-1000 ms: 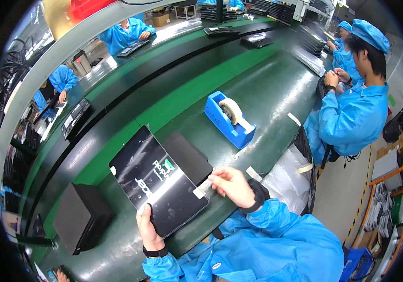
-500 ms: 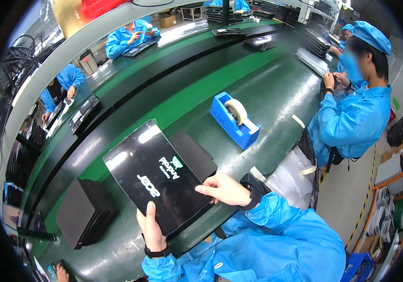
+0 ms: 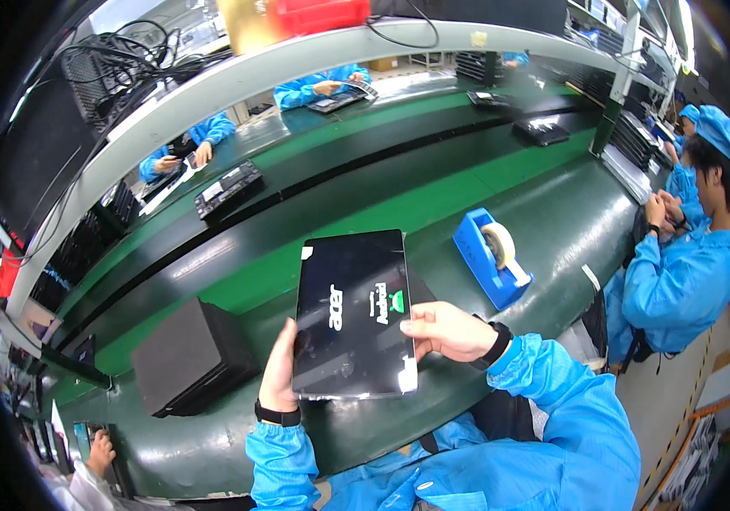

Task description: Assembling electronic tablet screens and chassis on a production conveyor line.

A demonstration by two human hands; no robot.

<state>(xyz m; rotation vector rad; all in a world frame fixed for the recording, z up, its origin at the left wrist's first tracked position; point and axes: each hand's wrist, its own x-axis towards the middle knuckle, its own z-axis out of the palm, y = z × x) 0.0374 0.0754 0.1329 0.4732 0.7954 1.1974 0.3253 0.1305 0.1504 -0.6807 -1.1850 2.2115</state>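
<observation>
Between my two hands is a black tablet point(image 3: 353, 341), its screen lit with a white logo and a small green robot icon. My left hand point(image 3: 280, 370) grips its left edge, thumb along the side. My right hand point(image 3: 450, 330) pinches the right edge near the middle, thumb on the front. The fingers behind the tablet are hidden. A dark flat pad point(image 3: 421, 292) shows partly behind the tablet. To the left stands a stack of dark grey foam sheets point(image 3: 186, 358), and to the right a blue tape dispenser point(image 3: 491, 260) with a pale tape roll.
A grey metal shelf rail point(image 3: 280, 60) arches over the green bench point(image 3: 211, 451). Beyond it, other tablets point(image 3: 229, 189) lie along the line. A co-worker in blue point(image 3: 688, 255) stands at the right. At the lower left, another person's hand point(image 3: 101, 453) holds a device.
The tablet has turned in my hands, from tilted to nearly upright in view. My head view has shifted, so the bench and co-workers appear further right. Both hands keep their hold.
</observation>
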